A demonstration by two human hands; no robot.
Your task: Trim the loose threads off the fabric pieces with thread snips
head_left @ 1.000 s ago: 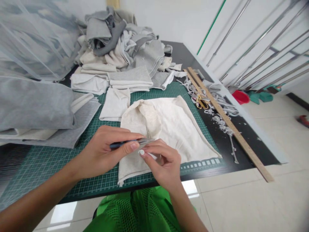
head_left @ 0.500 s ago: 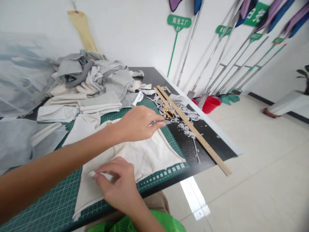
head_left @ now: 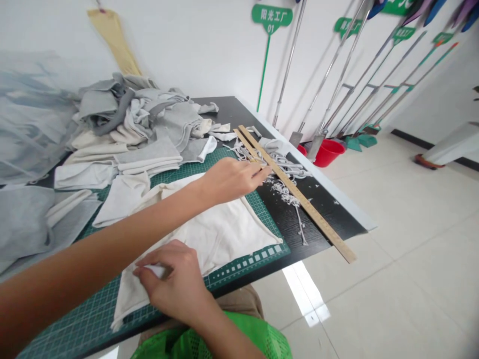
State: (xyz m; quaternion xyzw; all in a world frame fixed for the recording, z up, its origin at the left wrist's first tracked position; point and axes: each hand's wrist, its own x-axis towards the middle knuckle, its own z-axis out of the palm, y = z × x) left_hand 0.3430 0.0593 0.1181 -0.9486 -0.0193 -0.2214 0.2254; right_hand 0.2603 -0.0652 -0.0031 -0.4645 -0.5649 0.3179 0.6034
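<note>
My left hand (head_left: 232, 179) reaches to the right across a cream cloth (head_left: 224, 234), its fingers stretched out low over the black table beside a long wooden ruler (head_left: 314, 214). The blue-handled tool it carried is hidden under the hand. My right hand (head_left: 175, 284) rests on the near corner of the cream cloth and pinches a small white piece (head_left: 155, 270), chalk by the look of it. The cloth lies flat on a green cutting mat (head_left: 75, 319).
Folded and loose grey and cream fabric (head_left: 149, 124) is heaped at the back left of the mat. White thread scraps (head_left: 284, 192) lie by the ruler. A red bucket (head_left: 327, 152) and metal poles (head_left: 329, 75) stand against the wall beyond the table's right edge.
My left hand has left my right hand and swung out to the right with the blue tool, which is now out of sight. My right hand stays on the cloth with the white piece.
</note>
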